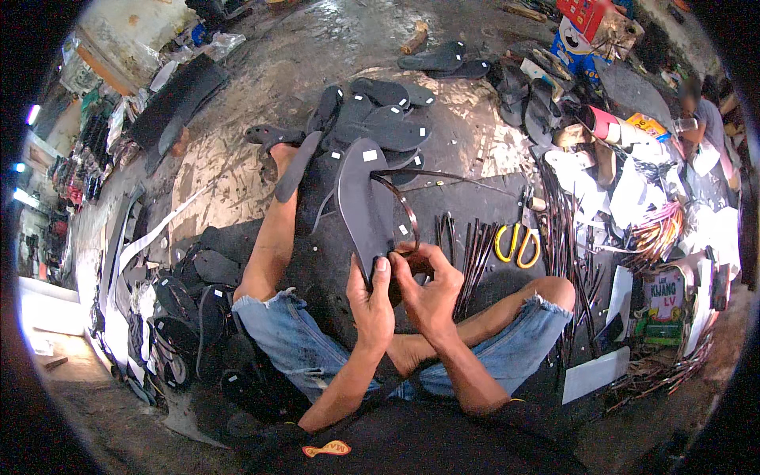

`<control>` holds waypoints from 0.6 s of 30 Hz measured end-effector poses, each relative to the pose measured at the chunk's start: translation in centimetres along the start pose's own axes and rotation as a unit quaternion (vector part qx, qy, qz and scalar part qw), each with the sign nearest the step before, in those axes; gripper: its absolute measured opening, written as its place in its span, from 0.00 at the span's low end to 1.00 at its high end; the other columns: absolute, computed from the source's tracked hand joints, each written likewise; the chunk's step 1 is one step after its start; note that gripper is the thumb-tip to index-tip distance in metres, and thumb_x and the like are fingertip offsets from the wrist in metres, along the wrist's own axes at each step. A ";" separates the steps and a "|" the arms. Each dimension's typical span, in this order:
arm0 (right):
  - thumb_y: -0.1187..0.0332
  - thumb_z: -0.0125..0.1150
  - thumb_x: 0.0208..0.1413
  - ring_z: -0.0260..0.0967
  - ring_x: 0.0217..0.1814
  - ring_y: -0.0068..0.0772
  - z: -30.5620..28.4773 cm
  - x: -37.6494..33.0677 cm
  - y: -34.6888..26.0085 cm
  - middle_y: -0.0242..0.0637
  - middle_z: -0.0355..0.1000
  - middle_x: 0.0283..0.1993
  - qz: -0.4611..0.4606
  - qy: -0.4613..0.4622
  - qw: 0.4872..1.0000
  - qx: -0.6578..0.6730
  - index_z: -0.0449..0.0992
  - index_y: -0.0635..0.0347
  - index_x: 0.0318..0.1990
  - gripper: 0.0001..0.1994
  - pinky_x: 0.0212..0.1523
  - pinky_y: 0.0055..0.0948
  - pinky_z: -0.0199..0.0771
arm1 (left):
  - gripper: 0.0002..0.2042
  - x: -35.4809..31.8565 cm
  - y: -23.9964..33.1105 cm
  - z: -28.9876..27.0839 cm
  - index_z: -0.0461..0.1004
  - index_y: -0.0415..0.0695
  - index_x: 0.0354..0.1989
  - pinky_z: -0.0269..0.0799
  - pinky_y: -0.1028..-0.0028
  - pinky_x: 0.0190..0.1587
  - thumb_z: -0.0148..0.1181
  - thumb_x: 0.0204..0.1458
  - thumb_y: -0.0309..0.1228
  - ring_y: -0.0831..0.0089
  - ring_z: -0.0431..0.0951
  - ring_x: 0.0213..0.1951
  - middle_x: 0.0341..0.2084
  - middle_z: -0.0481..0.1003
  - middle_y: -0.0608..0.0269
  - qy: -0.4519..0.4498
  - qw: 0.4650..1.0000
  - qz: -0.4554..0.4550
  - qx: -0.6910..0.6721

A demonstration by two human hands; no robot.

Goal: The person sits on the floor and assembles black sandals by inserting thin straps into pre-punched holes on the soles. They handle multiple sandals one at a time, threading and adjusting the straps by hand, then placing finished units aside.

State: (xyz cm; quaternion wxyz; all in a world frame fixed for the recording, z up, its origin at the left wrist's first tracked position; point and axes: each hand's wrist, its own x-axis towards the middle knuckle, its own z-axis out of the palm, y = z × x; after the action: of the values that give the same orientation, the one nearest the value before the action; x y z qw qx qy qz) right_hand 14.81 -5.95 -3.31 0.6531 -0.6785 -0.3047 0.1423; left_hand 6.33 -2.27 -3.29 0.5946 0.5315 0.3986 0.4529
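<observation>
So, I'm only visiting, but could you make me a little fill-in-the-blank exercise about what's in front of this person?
1. The left hand grips a dark sole with a small ____ sticker.
2. The yellow-handled scissors lie to the ____ of the right hand.
3. The person's ragged-edged jeans are ____.

Missing words: white; right; blue.

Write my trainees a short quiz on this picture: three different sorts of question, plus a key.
1. True or false: the left hand grips the dark sole.
2. The scissors have handles that are: (a) red, (b) yellow, (c) blue.
3. Fill in: a glossy strap curves from the sole to the ____ hand.

Key: 1. True. 2. (b) yellow. 3. The right hand.
</observation>
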 end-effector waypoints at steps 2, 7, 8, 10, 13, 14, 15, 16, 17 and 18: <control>0.74 0.77 0.62 0.81 0.36 0.20 -0.6 1.0 -0.6 0.35 0.87 0.37 0.028 -0.029 0.998 0.048 0.86 0.67 0.45 0.08 0.40 0.25 0.82 | 0.19 0.5 0.1 -0.4 0.74 0.37 0.67 0.69 0.66 0.66 0.56 0.75 0.35 0.68 0.76 0.60 0.59 0.79 0.57 -0.009 1.000 0.008 -0.005; 0.73 0.79 0.62 0.78 0.38 0.16 -2.0 1.4 0.1 0.31 0.84 0.36 0.021 -0.117 0.993 0.013 0.86 0.66 0.40 0.06 0.41 0.22 0.79 | 0.15 1.0 -0.6 -1.4 0.75 0.36 0.62 0.74 0.69 0.57 0.56 0.76 0.33 0.74 0.78 0.51 0.50 0.81 0.61 -0.019 0.998 -0.030 -0.046; 0.72 0.79 0.61 0.79 0.38 0.17 -2.1 1.2 0.6 0.32 0.85 0.36 0.044 -0.110 0.992 0.038 0.86 0.65 0.39 0.07 0.41 0.24 0.80 | 0.14 1.1 -0.6 -1.4 0.75 0.36 0.61 0.73 0.70 0.56 0.56 0.76 0.33 0.75 0.77 0.50 0.49 0.80 0.61 -0.022 0.996 -0.034 -0.075; 0.70 0.80 0.60 0.80 0.38 0.19 -2.0 1.3 1.1 0.34 0.86 0.35 0.089 -0.098 0.987 0.087 0.87 0.65 0.39 0.08 0.43 0.28 0.81 | 0.13 1.1 0.3 -1.0 0.76 0.37 0.60 0.73 0.71 0.55 0.56 0.76 0.32 0.76 0.77 0.49 0.47 0.80 0.62 -0.027 0.990 -0.041 -0.134; 0.72 0.78 0.62 0.77 0.38 0.16 -1.4 1.1 1.3 0.31 0.84 0.35 0.068 -0.115 0.990 0.049 0.84 0.65 0.39 0.07 0.42 0.25 0.79 | 0.15 1.4 -0.2 -1.5 0.74 0.38 0.63 0.74 0.69 0.56 0.57 0.75 0.34 0.73 0.78 0.50 0.50 0.80 0.62 -0.046 0.999 -0.016 0.011; 0.74 0.76 0.64 0.77 0.39 0.16 -1.8 1.3 1.3 0.29 0.83 0.36 0.064 -0.128 0.989 0.026 0.83 0.65 0.42 0.06 0.43 0.23 0.79 | 0.19 1.4 -0.2 -2.0 0.72 0.39 0.68 0.76 0.65 0.62 0.57 0.75 0.35 0.68 0.81 0.55 0.57 0.81 0.57 -0.051 0.997 -0.021 0.047; 0.72 0.72 0.68 0.76 0.39 0.17 -2.1 1.1 1.2 0.30 0.83 0.38 0.087 -0.107 0.985 0.103 0.82 0.65 0.46 0.06 0.43 0.24 0.79 | 0.20 1.5 -0.5 -2.6 0.72 0.39 0.69 0.78 0.64 0.61 0.56 0.75 0.35 0.66 0.82 0.55 0.58 0.81 0.55 -0.060 0.996 -0.060 -0.042; 0.71 0.69 0.71 0.76 0.39 0.19 -2.4 1.0 1.2 0.31 0.83 0.40 0.103 -0.087 0.974 0.182 0.82 0.65 0.50 0.07 0.43 0.25 0.78 | 0.20 2.3 -0.7 -3.1 0.72 0.39 0.69 0.79 0.64 0.61 0.56 0.75 0.35 0.65 0.84 0.55 0.60 0.81 0.53 -0.069 0.985 -0.092 -0.130; 0.65 0.60 0.77 0.77 0.39 0.22 -3.7 0.9 3.0 0.33 0.83 0.45 0.140 -0.083 0.961 0.222 0.80 0.64 0.57 0.12 0.42 0.24 0.77 | 0.21 2.4 1.8 -3.5 0.71 0.38 0.71 0.81 0.62 0.59 0.55 0.74 0.34 0.62 0.85 0.55 0.61 0.81 0.49 -0.103 0.955 -0.178 -0.212; 0.59 0.58 0.79 0.77 0.38 0.23 -4.5 0.6 4.5 0.31 0.83 0.46 0.192 -0.115 0.935 0.275 0.81 0.61 0.59 0.16 0.40 0.23 0.77 | 0.22 2.8 3.2 -3.7 0.69 0.38 0.72 0.83 0.62 0.57 0.56 0.74 0.35 0.63 0.85 0.54 0.61 0.81 0.50 -0.137 0.930 -0.223 -0.260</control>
State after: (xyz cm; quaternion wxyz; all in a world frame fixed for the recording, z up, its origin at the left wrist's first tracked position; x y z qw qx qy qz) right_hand 18.94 -9.05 -7.09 0.7346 -0.4971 -0.1905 0.4206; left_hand 3.16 1.50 -0.57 0.8463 0.3129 0.2899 0.3191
